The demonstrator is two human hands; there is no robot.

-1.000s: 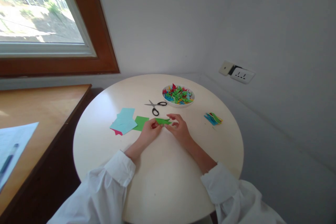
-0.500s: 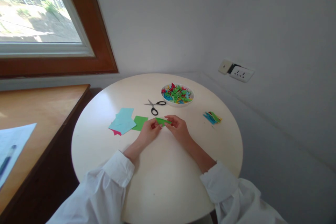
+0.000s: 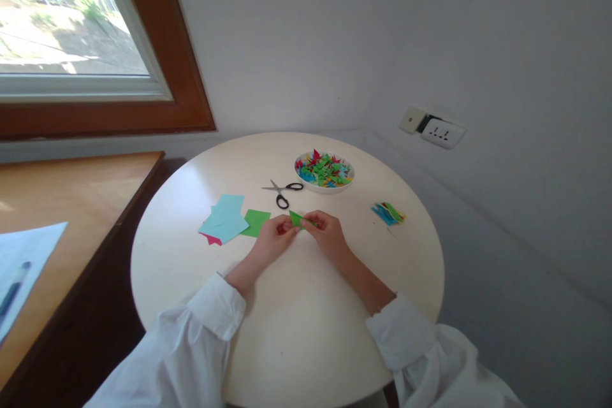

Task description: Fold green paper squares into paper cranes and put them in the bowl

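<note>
Between my two hands, over the middle of the round white table (image 3: 296, 325), is a small piece of folded green paper (image 3: 295, 218). My left hand (image 3: 275, 236) pinches its left side, and my right hand (image 3: 326, 232) grips the right side between thumb and fingers. Part of the paper is hidden behind the fingers. A flat green paper square (image 3: 257, 221) lies beside my left hand. Farther left are overlapping light blue paper sheets (image 3: 224, 220) with a pink sheet (image 3: 211, 239) showing underneath.
Open scissors (image 3: 282, 190) with black handles lie beyond my hands. Behind them stands a white bowl (image 3: 326, 190) of colourful folded paper pieces. At right is a small pile of paper strips (image 3: 388, 213). A wooden desk (image 3: 95, 185) with a paper and pen adjoins at left.
The green paper has turned between my fingers: a long flat shape before, it now shows a pointed, triangular face. My hands have hardly shifted, and the view has moved slightly.
</note>
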